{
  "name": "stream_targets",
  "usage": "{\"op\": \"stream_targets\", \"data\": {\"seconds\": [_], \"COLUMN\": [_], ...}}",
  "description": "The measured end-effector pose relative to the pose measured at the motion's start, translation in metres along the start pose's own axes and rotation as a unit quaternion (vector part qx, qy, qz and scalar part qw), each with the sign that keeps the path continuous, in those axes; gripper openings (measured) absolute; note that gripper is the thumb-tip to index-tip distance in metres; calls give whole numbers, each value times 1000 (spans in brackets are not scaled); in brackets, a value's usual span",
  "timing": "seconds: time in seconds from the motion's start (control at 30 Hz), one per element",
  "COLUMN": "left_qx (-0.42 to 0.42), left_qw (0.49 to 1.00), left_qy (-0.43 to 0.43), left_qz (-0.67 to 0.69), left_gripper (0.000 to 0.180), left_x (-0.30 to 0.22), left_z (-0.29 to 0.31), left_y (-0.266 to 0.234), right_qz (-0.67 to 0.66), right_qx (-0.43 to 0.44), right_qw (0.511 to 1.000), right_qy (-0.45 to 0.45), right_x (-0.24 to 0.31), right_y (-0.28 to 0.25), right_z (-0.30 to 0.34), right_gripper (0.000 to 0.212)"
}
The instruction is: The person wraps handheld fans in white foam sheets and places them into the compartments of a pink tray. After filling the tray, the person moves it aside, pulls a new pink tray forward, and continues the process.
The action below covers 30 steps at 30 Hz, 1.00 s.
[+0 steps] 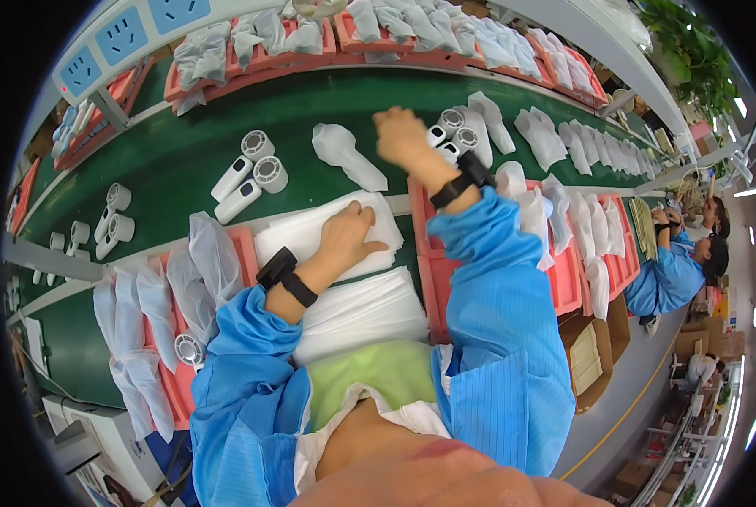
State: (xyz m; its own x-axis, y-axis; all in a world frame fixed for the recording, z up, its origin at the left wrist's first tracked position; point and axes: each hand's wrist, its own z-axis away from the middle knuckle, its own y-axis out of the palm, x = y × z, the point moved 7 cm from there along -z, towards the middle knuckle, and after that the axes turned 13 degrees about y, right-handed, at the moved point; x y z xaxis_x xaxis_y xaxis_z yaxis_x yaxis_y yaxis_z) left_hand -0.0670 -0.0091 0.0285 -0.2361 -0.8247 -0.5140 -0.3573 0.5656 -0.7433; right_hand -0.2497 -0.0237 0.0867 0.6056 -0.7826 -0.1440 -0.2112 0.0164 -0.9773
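My left hand lies with fingers spread on a stack of thin white bags; a second white stack sits nearer my body. My right hand is raised over the green belt, its fingers curled and smeared by motion, so I cannot make out anything in them. To its left, a white handheld fan wrapped in a bag lies on the belt. Bare white fans with round grilles lie just right of that hand, partly behind the wrist. Two more bare fans rest on the belt further left.
Pink trays with bagged fans flank the stacks on the left, and another pink tray is on the right. More filled trays line the far shelf. Bagged fans run along the belt toward co-workers at right. A socket strip hangs upper left.
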Motion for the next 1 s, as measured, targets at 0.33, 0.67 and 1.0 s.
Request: {"op": "stream_targets", "data": {"seconds": [0.33, 0.67, 1.0], "left_qx": [14, -26, -112], "left_qw": [999, 962, 846], "left_qy": [27, 27, -46], "left_qz": [45, 270, 518], "left_gripper": [16, 10, 10], "left_x": [3, 17, 1], "left_z": [0, -53, -51], "left_y": [24, -47, -83], "right_qz": [109, -363, -459], "right_qx": [111, -26, -131], "right_qw": [987, 931, 868], "right_qy": [44, 33, -134], "right_x": [-183, -149, -51], "right_y": [49, -145, -162], "right_z": [-44, 20, 129], "right_gripper": [37, 49, 52]}}
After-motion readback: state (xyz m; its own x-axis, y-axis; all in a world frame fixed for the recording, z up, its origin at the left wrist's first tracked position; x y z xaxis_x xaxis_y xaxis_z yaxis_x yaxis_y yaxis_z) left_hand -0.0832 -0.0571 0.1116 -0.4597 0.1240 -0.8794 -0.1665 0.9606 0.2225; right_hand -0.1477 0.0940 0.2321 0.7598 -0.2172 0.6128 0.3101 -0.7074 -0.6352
